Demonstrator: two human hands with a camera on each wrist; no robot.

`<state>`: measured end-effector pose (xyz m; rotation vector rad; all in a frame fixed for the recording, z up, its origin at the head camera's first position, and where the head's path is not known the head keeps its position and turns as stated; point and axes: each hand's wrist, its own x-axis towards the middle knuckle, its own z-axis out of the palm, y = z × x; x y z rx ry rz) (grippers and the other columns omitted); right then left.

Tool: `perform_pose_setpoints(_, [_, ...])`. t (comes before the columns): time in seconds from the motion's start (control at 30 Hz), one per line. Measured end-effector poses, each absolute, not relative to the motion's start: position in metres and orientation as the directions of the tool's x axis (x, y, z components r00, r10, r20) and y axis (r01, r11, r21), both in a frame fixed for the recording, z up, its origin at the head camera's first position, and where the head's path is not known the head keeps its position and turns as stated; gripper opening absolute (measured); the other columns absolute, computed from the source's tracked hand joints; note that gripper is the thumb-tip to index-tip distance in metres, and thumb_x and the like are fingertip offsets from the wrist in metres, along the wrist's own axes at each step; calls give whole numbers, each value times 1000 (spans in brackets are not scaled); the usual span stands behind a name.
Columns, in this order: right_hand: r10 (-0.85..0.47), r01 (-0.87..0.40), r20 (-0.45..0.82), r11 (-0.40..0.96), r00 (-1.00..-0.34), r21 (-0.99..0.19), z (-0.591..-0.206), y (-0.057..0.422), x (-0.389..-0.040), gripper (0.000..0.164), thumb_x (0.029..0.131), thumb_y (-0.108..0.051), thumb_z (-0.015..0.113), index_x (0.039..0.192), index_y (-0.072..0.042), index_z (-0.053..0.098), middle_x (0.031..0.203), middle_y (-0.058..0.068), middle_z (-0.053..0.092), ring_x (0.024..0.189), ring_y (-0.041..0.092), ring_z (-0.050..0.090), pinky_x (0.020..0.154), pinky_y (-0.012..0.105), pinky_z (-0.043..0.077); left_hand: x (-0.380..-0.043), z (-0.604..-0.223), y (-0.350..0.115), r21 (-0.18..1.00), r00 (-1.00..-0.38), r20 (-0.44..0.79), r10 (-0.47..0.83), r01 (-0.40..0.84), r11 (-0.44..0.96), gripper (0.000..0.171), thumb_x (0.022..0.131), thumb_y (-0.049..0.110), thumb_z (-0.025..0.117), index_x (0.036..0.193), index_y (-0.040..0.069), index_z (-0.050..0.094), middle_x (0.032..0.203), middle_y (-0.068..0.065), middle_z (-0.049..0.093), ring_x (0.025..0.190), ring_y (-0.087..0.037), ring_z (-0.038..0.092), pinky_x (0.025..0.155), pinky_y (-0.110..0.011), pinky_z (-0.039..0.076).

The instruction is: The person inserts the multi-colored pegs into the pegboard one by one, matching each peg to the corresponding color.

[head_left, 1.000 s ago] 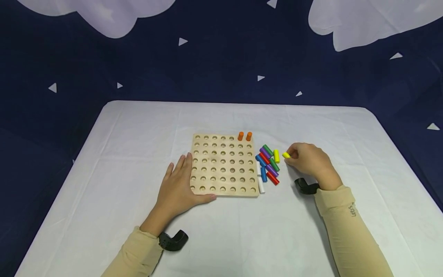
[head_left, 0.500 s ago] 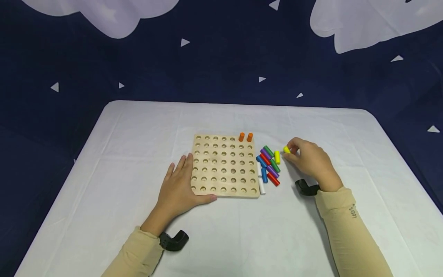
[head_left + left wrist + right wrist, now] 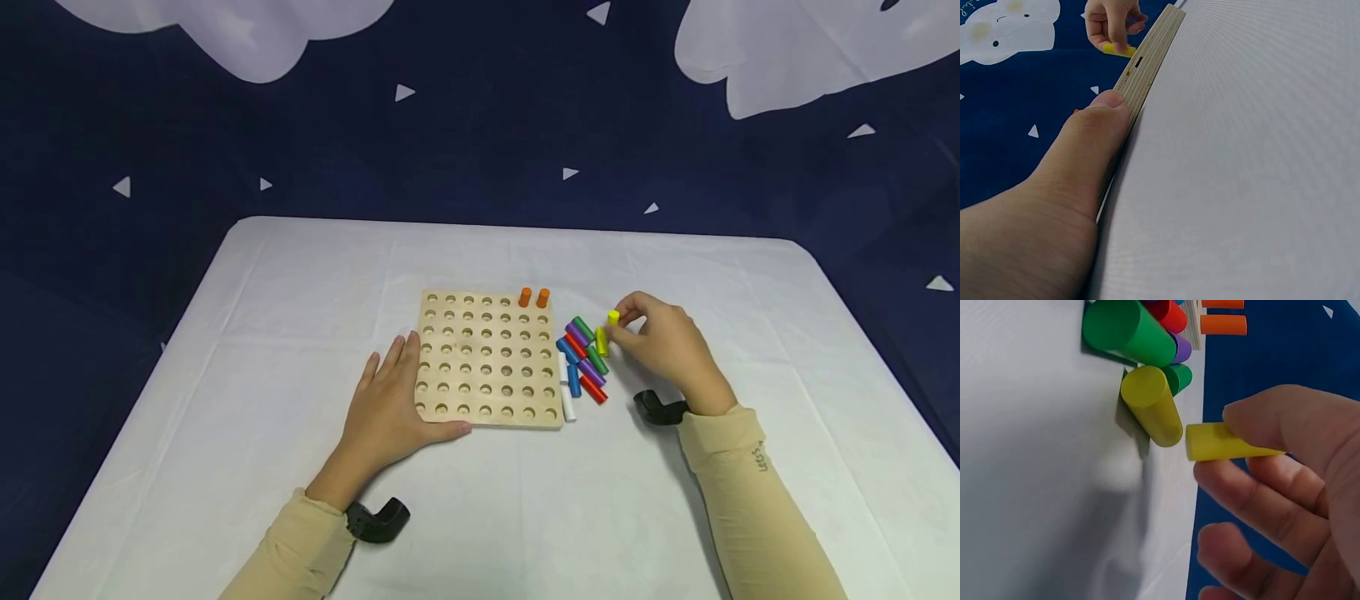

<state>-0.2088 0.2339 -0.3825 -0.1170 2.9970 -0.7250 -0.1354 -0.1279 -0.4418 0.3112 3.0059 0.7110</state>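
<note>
A square wooden pegboard [image 3: 476, 342] with rows of round holes lies on the table. My left hand [image 3: 388, 408] rests at its near left corner, fingers spread along the left side and thumb on the front edge. Between thumb and fingers, my right hand [image 3: 658, 337] pinches a yellow peg [image 3: 1210, 442], upright in the head view, to the right of the board. Just beside that peg lies a second yellow peg [image 3: 1150, 406]. Two orange pegs [image 3: 526, 297] stand in holes at the board's far right corner.
Loose green [image 3: 597, 360], purple [image 3: 592, 372], red [image 3: 594, 390], blue [image 3: 573, 381] and white [image 3: 569, 405] pegs lie in a cluster along the board's right side. The table [image 3: 262, 333] wears a white cloth; a dark blue patterned backdrop [image 3: 465, 150] hangs behind it.
My right hand has moved slightly left and away from me, turning the yellow peg from tilted to upright, closer to the lying yellow one. My left hand stays on the board.
</note>
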Motion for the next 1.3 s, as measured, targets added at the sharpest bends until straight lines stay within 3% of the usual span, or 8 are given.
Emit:
perform_pose_setpoints(0.67, [-136, -118, 12, 810, -991, -575, -390, 212, -223, 18, 89, -23, 74, 101, -13, 66, 104, 10, 74, 65, 22, 53, 59, 31, 43, -134, -441, -127, 448, -980, 6, 200, 181, 876, 144, 58, 87, 68, 159, 3, 10, 166, -11, 16, 156, -26, 11, 127, -47, 4])
perform_pose_setpoints(1.3, [-231, -204, 33, 773, -972, -600, -389, 171, -235, 18, 88, -23, 75, 102, -15, 68, 105, 8, 74, 63, 19, 55, 58, 31, 46, -136, -441, -127, 445, -980, 12, 200, 185, 876, 144, 59, 88, 67, 159, 2, 10, 166, -12, 16, 156, -26, 11, 127, -47, 4])
